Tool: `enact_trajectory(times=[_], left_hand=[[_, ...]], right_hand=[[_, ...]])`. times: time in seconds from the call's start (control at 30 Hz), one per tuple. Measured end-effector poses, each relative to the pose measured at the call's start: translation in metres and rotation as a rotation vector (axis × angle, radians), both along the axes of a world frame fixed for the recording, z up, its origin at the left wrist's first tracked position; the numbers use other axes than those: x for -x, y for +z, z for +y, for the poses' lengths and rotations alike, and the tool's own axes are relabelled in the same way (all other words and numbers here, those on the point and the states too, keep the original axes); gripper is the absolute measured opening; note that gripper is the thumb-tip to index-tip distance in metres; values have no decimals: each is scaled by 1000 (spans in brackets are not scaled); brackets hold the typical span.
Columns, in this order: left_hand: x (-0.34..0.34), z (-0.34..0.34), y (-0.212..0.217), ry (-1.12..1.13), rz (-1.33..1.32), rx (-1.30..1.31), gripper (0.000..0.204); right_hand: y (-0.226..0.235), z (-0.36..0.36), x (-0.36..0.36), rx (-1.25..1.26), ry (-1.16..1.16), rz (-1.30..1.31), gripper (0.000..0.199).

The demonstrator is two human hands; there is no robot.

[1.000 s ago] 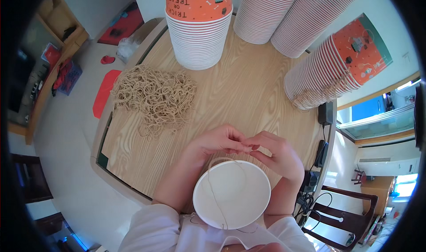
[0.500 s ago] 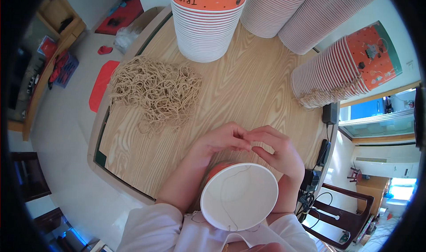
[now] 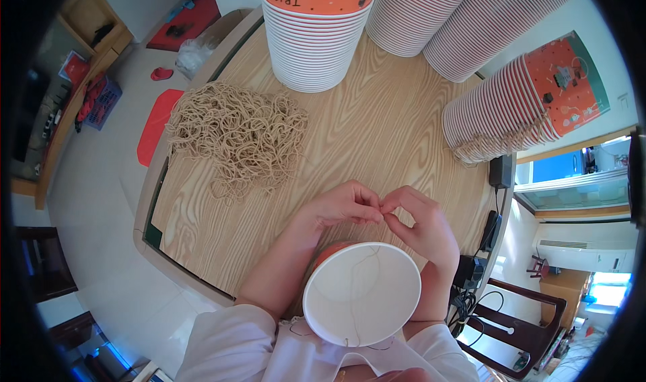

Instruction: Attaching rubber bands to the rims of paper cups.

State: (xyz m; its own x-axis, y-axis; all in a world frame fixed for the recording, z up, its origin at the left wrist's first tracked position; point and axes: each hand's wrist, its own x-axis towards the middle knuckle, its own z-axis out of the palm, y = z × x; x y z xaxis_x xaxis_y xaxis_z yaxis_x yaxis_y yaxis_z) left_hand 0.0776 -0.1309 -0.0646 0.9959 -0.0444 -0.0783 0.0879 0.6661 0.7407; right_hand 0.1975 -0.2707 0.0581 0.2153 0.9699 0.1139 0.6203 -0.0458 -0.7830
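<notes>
A paper bucket [image 3: 330, 294], white inside with orange showing on its outer side, rests against my body, its mouth tipped up toward me. A thin cord [image 3: 358, 281] crosses the inside from the near rim to the far rim. Just beyond the far rim, my left hand [image 3: 344, 203] and my right hand [image 3: 420, 224] meet over the table. Thumb and index finger of each are pinched, and the fingertips touch. Whatever lies between them is too small to make out. Past my left hand is a tangled heap of tan cords [image 3: 239, 136].
A tall stack of nested buckets [image 3: 313, 52] stands at the far edge of the wooden table [image 3: 377, 140]. Two more stacks [image 3: 410, 12] are to its right. Another stack [image 3: 498, 102], with cords over its side, is at the right edge near black adapters [image 3: 470, 273] and cables. A chair [image 3: 518, 321] stands below.
My right thumb and index finger have closed into a pinch and come against the left fingertips. The cord inside the bucket has shifted and now runs straighter.
</notes>
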Motion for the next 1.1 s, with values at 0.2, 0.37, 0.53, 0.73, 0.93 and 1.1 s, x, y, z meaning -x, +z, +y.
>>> enact_trajectory(times=[0.2, 0.37, 0.53, 0.73, 0.93, 1.1], left_hand=[[2, 0, 2, 14, 32, -39, 10], [1, 1, 3, 24, -22, -60, 10], [0, -1, -4, 65, -88, -85, 8], [-1, 0, -6, 98, -162, -112, 8], [-2, 0, -5, 108, -183, -91, 10], [-2, 1, -5, 114, -181, -119, 10]], right_hand=[[-2, 0, -4, 34, -4, 17, 14], [5, -5, -8, 60, 15, -33, 12], [1, -3, -7, 53, -2, -67, 12], [1, 0, -4, 56, -14, -108, 16], [-3, 0, -6, 43, 5, -41, 10], [-2, -2, -6, 36, 6, 30, 7]])
